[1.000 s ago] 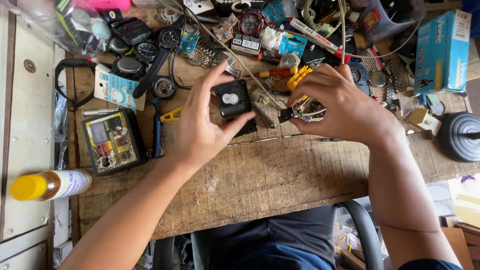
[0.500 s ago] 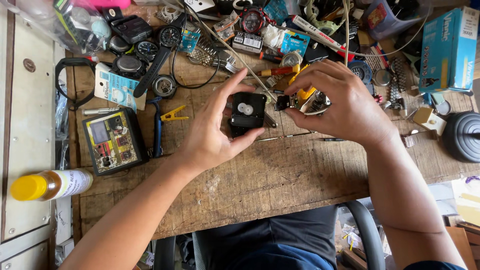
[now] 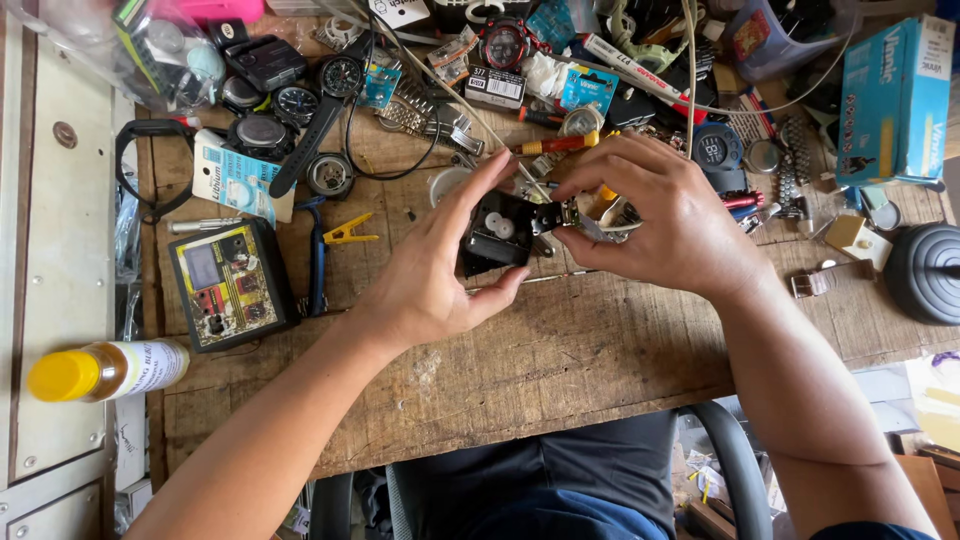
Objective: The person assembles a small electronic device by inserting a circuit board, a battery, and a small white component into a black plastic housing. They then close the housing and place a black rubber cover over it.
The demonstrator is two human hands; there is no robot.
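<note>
My left hand [image 3: 430, 270] grips a small square black clock movement [image 3: 497, 232] with a white round knob on its face, held a little above the wooden bench [image 3: 560, 370]. My right hand [image 3: 665, 215] pinches a small metal part against the movement's right edge; what lies under its fingers, something yellow and a metal piece, is mostly hidden. Both hands meet over the middle of the bench.
A black tester box [image 3: 230, 285] lies at left beside blue pliers [image 3: 316, 262] and yellow tweezers [image 3: 352, 232]. A yellow-capped bottle [image 3: 105, 370] lies at far left. Watches, battery cards and a screwdriver [image 3: 555, 145] crowd the back. A blue carton [image 3: 895, 95] and black round base [image 3: 925, 272] sit right.
The movement has come slightly nearer to me and tilted in my left hand. My right hand has closed in on its right edge with the small metal part.
</note>
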